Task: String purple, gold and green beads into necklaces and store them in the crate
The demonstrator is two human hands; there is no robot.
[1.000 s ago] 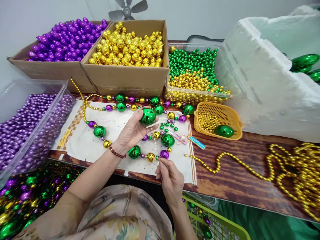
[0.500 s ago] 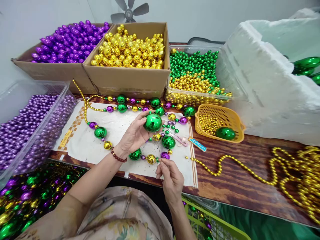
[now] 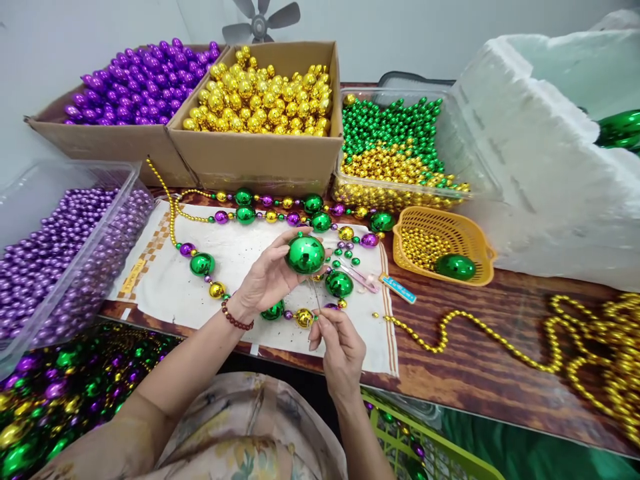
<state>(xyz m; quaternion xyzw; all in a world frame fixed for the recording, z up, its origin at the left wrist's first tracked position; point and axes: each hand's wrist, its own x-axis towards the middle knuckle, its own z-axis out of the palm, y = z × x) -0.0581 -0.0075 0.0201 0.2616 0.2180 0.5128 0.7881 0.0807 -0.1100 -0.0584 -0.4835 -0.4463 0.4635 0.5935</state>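
Bead [image 3: 305, 255], lg. & green, is held up in L hand [image 3: 270, 270], above the white towel [image 3: 170, 293]. Looks roughly round, so no clear long axis. L fingers closed on it from its L side & below. Sm. green bead [image 3: 301, 234] at its top edge; can't tell if touching.

Key line: needle-like rod [image 3: 314, 293], thin, runs from R hand [image 3: 341, 343] up & slightly L to the lg. bead's underside. Tip hidden or too fine, so can't tell if it's in a hole or just against the surface. R thumb & fingertips pinched tog. on rod's lower end. Lg. bead thus lies above & a bit L of R fingertips, near but apart; L hand nearer, being on it.

Further out: strung gold bead [image 3: 303, 318] on towel, just L of R fingertips; loose sm. green beads [image 3: 349, 245] beyond; yellow basket [image 3: 467, 233] w/ 2nd lg. green bead [image 3: 455, 267] off R.
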